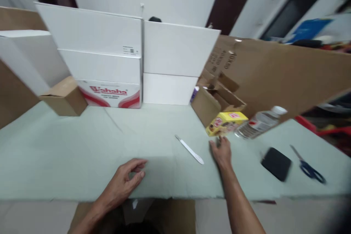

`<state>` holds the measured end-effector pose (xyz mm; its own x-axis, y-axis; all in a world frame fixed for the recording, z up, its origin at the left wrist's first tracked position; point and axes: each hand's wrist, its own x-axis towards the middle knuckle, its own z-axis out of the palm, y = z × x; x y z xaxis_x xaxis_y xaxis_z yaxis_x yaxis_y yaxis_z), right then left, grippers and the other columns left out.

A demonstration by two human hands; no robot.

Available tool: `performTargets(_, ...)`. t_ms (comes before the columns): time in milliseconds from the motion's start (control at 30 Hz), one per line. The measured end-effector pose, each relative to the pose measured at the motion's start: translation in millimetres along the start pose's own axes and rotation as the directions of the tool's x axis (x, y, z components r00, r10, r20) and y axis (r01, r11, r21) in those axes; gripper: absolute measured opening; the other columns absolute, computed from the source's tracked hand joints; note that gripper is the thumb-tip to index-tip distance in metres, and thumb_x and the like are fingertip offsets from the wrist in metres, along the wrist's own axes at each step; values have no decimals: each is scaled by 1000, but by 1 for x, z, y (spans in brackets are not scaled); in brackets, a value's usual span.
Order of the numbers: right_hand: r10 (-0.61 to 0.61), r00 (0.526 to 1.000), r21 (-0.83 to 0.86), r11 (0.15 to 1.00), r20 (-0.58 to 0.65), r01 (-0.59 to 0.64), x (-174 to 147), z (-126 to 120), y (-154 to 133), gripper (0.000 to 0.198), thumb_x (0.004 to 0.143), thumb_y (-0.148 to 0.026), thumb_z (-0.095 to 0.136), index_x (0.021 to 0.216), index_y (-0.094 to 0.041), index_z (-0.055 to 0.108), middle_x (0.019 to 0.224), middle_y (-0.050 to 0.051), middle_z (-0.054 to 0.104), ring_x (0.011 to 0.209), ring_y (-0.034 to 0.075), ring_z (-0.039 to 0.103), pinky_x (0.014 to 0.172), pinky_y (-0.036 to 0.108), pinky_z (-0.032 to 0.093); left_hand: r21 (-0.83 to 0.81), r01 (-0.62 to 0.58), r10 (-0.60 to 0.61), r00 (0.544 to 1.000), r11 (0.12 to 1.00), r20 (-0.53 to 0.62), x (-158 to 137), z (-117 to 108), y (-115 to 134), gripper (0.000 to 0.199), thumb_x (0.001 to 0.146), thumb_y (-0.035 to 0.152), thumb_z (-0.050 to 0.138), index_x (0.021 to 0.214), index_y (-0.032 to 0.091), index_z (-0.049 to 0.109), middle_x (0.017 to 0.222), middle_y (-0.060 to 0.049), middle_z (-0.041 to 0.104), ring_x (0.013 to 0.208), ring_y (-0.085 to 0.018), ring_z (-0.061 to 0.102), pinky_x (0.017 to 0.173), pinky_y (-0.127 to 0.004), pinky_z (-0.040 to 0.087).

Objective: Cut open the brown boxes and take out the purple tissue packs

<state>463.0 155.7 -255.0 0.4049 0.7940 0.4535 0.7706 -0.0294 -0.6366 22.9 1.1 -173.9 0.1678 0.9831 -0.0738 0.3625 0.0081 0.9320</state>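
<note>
Although the right hand (222, 153) reaches right up to the yellow printed box (226, 123), its fingers look parted with nothing visible between them; blur hides whether the tips touch the box's lower edge. The left hand (124, 180) is half curled near the front of the counter (153, 139), its thumb and forefinger apart and holding nothing.

For a sound grip, I judge the right thumb and fingers would do best on opposite sides of the yellow box, pressing lightly, since thin card could dent. The near side offers the freest approach: an open brown cardboard box (205, 106) crowds it from behind, and a capped clear plastic bottle (259, 123) is just beside it on the right, easily knocked by a wide swing.

Left of the right hand lies a white-handled tool (190, 150) with a slim metal tip pointing away from the person; a low sweep between the hands could catch it. Beyond it, bare surface runs back to the Wahaha carton (109, 95) and white panels (171, 51). Farther right, a black case (276, 164) and blue-handled scissors (308, 170) lie near the counter's front edge, narrowing the room there.
</note>
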Motion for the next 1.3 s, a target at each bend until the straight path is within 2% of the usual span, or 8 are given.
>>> performTargets(233, 216, 976, 24, 976, 12, -216, -13, -11, 7, 42, 70, -60, 60, 89, -24, 72, 101, 21, 75, 94, 42, 69, 99, 63, 51, -85, 68, -101, 873, 994, -477, 12, -102, -17, 48, 81, 52, 70, 112, 15, 77, 111, -13, 81, 107, -30, 75, 96, -42, 58)
performTargets(333, 40, 994, 76, 996, 103, -48, -37, -15, -29, 37, 75, -57, 60, 88, -24, 73, 107, 20, 76, 103, 40, 71, 100, 62, 52, -165, 65, -146, 823, 984, -550, 7, -119, -22, 48, 80, 54, 72, 108, 15, 76, 109, -13, 81, 104, -30, 76, 93, -41, 58)
performTargets(467, -343, 912, 163, 936, 224, 312, -81, -15, -111, 28, 89, -45, 59, 95, -25, 77, 128, 14, 75, 119, 33, 69, 102, 55, 53, -217, 78, -169, 882, 973, -441, 10, -95, -21, 46, 80, 54, 74, 106, 16, 76, 111, -13, 80, 103, -29, 76, 93, -41, 59)
performTargets(633, -605, 746, 269, 795, 279, 544, -111, -17, -184, 20, 96, -26, 60, 106, -25, 77, 145, 12, 66, 128, 29, 65, 102, 51, 52, -271, 61, -116, 974, 961, -194, 25, -26, 3, 36, 84, 47, 70, 101, 16, 79, 102, -11, 82, 97, -26, 75, 91, -38, 58)
performTargets(767, -708, 627, 332, 706, 325, 625, -129, -27, -209, 19, 92, -18, 60, 101, -24, 76, 152, 12, 60, 136, 31, 59, 104, 53, 50, -314, -5, -21, 997, 950, -79, 35, 11, 24, 33, 85, 43, 71, 102, 16, 79, 103, -10, 81, 96, -24, 74, 90, -35, 57)
performTargets(967, -777, 492, 300, 614, 392, 730, -154, -30, -220, 29, 84, -14, 63, 109, -25, 74, 159, 11, 54, 149, 32, 46, 114, 58, 40, -419, -8, 25, 999, 908, 36, 34, 30, 31, 39, 89, 49, 66, 97, 13, 79, 91, -7, 78, 86, -21, 69, 79, -30, 54)
performTargets(1200, -744, 496, 424, 665, 448, 614, -168, -41, -222, 9, 82, -15, 66, 85, -22, 70, 159, 14, 53, 143, 34, 53, 113, 58, 43, -401, -5, 10, 1000, 916, 11, 22, 33, 27, 29, 85, 42, 67, 74, 15, 73, 72, -2, 71, 71, -17, 62, 72, -28, 50)
performTargets(1300, -637, 615, 583, 743, 464, 329, -170, -47, -220, 5, 88, -21, 66, 85, -23, 70, 155, 11, 58, 135, 32, 60, 110, 52, 49, -421, 27, -26, 1000, 907, 6, 17, 30, 26, 29, 86, 43, 66, 79, 16, 75, 74, -3, 73, 76, -18, 66, 79, -30, 52)
